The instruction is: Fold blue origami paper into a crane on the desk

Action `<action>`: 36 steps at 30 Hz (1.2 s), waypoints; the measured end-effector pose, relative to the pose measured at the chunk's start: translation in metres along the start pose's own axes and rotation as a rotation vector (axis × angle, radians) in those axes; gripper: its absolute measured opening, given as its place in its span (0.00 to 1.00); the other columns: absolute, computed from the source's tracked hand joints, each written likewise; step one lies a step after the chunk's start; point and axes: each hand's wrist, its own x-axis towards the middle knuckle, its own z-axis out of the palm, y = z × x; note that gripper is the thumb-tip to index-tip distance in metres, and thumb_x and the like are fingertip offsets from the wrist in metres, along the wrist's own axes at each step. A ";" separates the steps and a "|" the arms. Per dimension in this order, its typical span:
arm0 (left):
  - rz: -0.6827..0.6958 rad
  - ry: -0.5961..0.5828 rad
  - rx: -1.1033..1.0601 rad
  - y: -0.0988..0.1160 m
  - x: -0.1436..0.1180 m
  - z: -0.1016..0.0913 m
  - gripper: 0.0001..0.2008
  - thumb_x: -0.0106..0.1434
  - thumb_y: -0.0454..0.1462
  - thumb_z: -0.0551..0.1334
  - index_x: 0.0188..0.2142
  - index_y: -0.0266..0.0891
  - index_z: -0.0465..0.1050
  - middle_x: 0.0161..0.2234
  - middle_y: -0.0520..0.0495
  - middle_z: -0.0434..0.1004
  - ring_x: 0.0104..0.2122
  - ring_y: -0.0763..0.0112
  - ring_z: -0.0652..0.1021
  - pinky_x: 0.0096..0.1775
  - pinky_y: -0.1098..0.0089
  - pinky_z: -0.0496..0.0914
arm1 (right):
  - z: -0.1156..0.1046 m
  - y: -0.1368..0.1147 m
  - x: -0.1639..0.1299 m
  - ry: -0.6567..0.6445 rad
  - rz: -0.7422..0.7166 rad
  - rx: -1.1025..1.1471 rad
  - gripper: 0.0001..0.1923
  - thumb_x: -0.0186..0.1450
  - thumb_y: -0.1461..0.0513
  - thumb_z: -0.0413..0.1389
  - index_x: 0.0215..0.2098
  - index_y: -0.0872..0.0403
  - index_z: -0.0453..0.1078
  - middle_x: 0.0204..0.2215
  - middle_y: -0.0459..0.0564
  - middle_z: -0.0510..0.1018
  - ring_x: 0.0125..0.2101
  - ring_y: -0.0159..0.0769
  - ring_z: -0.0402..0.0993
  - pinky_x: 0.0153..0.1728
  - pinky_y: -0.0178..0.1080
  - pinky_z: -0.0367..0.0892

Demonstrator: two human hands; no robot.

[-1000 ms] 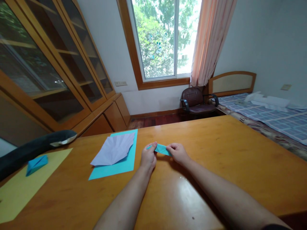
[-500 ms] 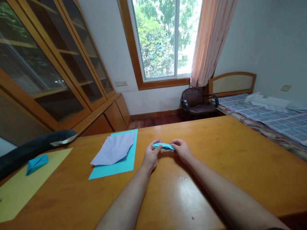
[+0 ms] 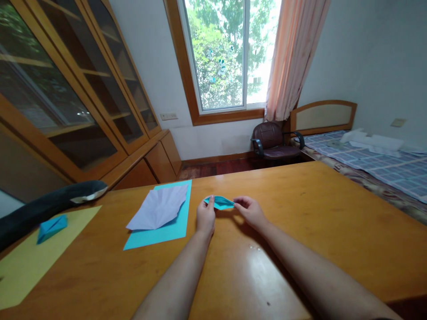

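A small folded piece of turquoise paper [image 3: 223, 203], long with pointed ends and a hollow along its middle, is held above the table between my hands. My left hand [image 3: 206, 217] grips its left end, the thumb laid over the near side. At the right tip, my right hand [image 3: 251, 210] pinches the paper between thumb and fingers. Left of my hands, a creased pale lilac sheet [image 3: 156, 208] rests on a flat turquoise sheet [image 3: 160, 240].
The wooden table [image 3: 333, 231] spreads under my arms. A blue folded paper [image 3: 52, 228] sits on a yellow sheet [image 3: 36, 258] at the left, near a dark curved object [image 3: 50, 200]. Beyond the table stand a chair [image 3: 271, 138] and a bed [image 3: 376, 155].
The folded paper has shifted slightly left and tilted, so more of its hollow shows. My left hand has moved left with its thumb more upright; the right still pinches the tip.
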 end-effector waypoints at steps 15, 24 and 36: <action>0.137 -0.053 0.339 -0.005 0.001 -0.006 0.10 0.52 0.40 0.68 0.35 0.40 0.79 0.36 0.42 0.81 0.39 0.59 0.77 0.45 0.64 0.67 | -0.001 -0.013 -0.011 -0.252 -0.359 -0.371 0.10 0.61 0.64 0.57 0.40 0.51 0.77 0.38 0.51 0.74 0.33 0.33 0.71 0.34 0.35 0.68; 0.126 -0.173 0.503 0.001 0.000 -0.002 0.07 0.53 0.39 0.66 0.31 0.40 0.79 0.34 0.42 0.81 0.37 0.59 0.77 0.43 0.64 0.67 | -0.002 -0.007 -0.010 -0.258 -0.403 -0.481 0.14 0.59 0.71 0.53 0.34 0.50 0.77 0.32 0.48 0.71 0.32 0.33 0.68 0.35 0.34 0.65; 0.207 -0.216 0.542 0.002 -0.002 -0.003 0.22 0.54 0.49 0.67 0.44 0.37 0.76 0.47 0.36 0.76 0.50 0.53 0.73 0.52 0.62 0.63 | -0.010 -0.010 -0.006 -0.239 -0.393 -0.614 0.11 0.58 0.71 0.52 0.29 0.52 0.75 0.25 0.46 0.73 0.26 0.32 0.67 0.30 0.33 0.61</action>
